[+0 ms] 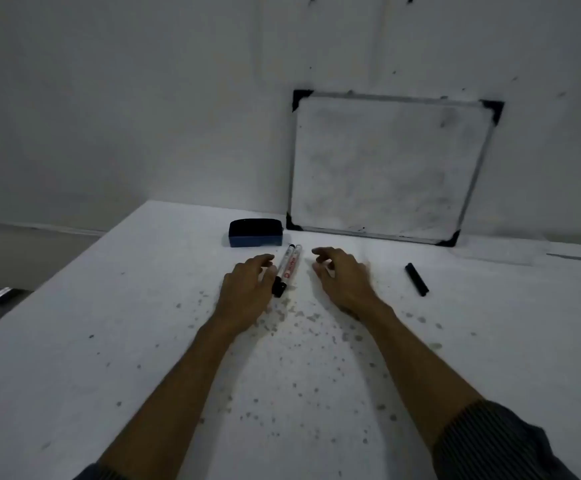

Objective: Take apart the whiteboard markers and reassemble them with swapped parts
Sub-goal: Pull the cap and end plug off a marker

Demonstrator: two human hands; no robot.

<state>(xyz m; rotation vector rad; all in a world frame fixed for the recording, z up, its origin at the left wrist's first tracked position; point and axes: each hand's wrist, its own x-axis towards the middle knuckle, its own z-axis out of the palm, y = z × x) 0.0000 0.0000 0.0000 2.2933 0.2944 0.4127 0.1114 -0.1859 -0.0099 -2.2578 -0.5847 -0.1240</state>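
Dim room, bare white wall (143,98), white table (74,358) speckled with grey ink spots, densest between the forearms. Small whiteboard (386,168) with black corner caps leans on the wall at the table's far edge, well beyond the right hand. Dark blue-and-black eraser (256,232) sits just past the left hand's fingertips, beside the board's lower left corner.

Two whiteboard markers (289,268) lie side by side, touching, in the gap between the two hands, angled slightly away from the person. White barrels; the one nearer the right hand has red print. Black ends at the near side.

Left hand (247,292) palm down, fingers loosely curled, fingertips against the near marker around its black end. Contact, but not closed around it — no real grasp visible. Right hand (342,278) on the other side of the pair, fingers bent in a loose claw, clear of the markers, holding nothing; slightly motion-blurred.

A separate black cap (417,279) lies on the table outboard of the right hand, apart from it. Striped dark sleeve (500,445) pushed up on the right forearm.
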